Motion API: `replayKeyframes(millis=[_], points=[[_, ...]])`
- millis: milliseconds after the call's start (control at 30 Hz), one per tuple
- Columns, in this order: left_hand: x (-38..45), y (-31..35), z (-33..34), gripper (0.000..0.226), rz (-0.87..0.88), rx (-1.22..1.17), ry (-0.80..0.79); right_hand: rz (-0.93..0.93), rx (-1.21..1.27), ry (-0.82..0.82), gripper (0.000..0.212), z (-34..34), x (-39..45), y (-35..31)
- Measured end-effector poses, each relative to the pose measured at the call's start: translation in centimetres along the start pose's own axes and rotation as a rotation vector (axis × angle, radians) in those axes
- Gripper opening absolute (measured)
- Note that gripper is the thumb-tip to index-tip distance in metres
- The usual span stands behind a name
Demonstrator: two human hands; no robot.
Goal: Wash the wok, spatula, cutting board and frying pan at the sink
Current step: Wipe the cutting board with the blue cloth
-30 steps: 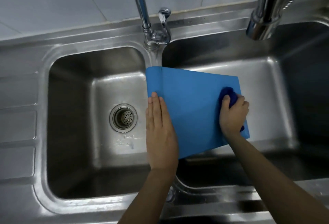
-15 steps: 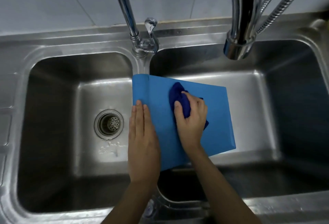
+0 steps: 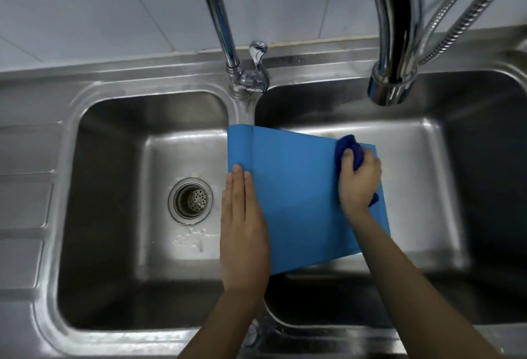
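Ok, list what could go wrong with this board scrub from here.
1. The board bridges the divider between the two basins, steadied only by the flat left hand; a hard wipe could tip or slide it into a basin.
2. The right hand scrubs with the cloth at the board's far right corner, over the right basin, so pressure there may lever the board down.

R hand [image 3: 360,181], cloth [image 3: 349,149] on cutting board [image 3: 296,193]

Left sink bowl [image 3: 114,187] open, only its drain [image 3: 190,200] at the bottom, blue cutting board [image 3: 296,187] covering the middle divider, two taps [image 3: 222,30] hanging over the back edge
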State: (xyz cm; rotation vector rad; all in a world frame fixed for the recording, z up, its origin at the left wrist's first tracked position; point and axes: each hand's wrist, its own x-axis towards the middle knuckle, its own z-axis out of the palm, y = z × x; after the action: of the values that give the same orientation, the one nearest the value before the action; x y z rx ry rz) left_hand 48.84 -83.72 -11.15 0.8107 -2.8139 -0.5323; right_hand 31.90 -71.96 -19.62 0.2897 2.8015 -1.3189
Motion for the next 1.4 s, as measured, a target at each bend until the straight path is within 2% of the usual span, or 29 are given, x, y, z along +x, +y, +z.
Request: replayKeyframes(millis=[67,167,233,333,633,733,833,933,1033,1133,1233,1333,1400], points=[[0.1,0.0,0.0,0.064,-0.002,0.013,0.0,-0.179,0.105,-0.122,0.041,1.5,-2.7,-4.8],[0.0,0.1,-0.1,0.063,0.034,0.032,0.016,-0.413,0.175,-0.218,0.037,3.3,-6.1,-11.0],[-0.1,0.1,-0.1,0.064,0.049,0.043,0.018,-0.466,0.181,-0.222,0.037,3.7,-6.6,-12.3],[-0.1,0.0,0.0,0.063,0.024,0.005,0.024,-0.502,0.155,-0.201,0.037,3.8,-5.3,-10.5],[-0.1,-0.1,0.3,0.059,0.01,-0.041,0.028,-0.031,0.008,0.044,0.04,2.0,4.6,1.6],[0.0,0.2,0.3,0.063,-0.002,-0.053,0.051,0.144,-0.073,0.035,0.049,0.2,6.5,4.9],[-0.1,0.1,0.3,0.062,-0.013,-0.057,0.056,0.204,-0.067,0.018,0.049,-0.4,5.0,4.2],[0.0,0.2,0.3,0.061,-0.025,-0.064,0.06,0.103,0.022,-0.015,0.05,0.5,0.2,-0.8],[0.1,0.3,0.0,0.06,0.008,-0.094,0.057,-0.156,0.131,-0.141,0.044,2.0,-6.1,-8.2],[0.0,0.0,-0.4,0.066,-0.112,-0.234,0.005,-0.404,0.216,-0.303,0.036,2.4,-10.7,-13.5],[0.1,0.4,-0.7,0.066,-0.114,-0.258,0.013,-0.441,0.267,-0.346,0.035,2.0,-10.2,-12.5],[0.3,0.7,-0.3,0.055,-0.119,-0.217,0.042,-0.487,0.195,-0.276,0.038,1.3,-8.8,-8.6],[0.2,0.5,-0.1,0.052,-0.135,-0.187,0.047,-0.373,0.137,-0.209,0.041,0.9,-7.1,-4.9]])
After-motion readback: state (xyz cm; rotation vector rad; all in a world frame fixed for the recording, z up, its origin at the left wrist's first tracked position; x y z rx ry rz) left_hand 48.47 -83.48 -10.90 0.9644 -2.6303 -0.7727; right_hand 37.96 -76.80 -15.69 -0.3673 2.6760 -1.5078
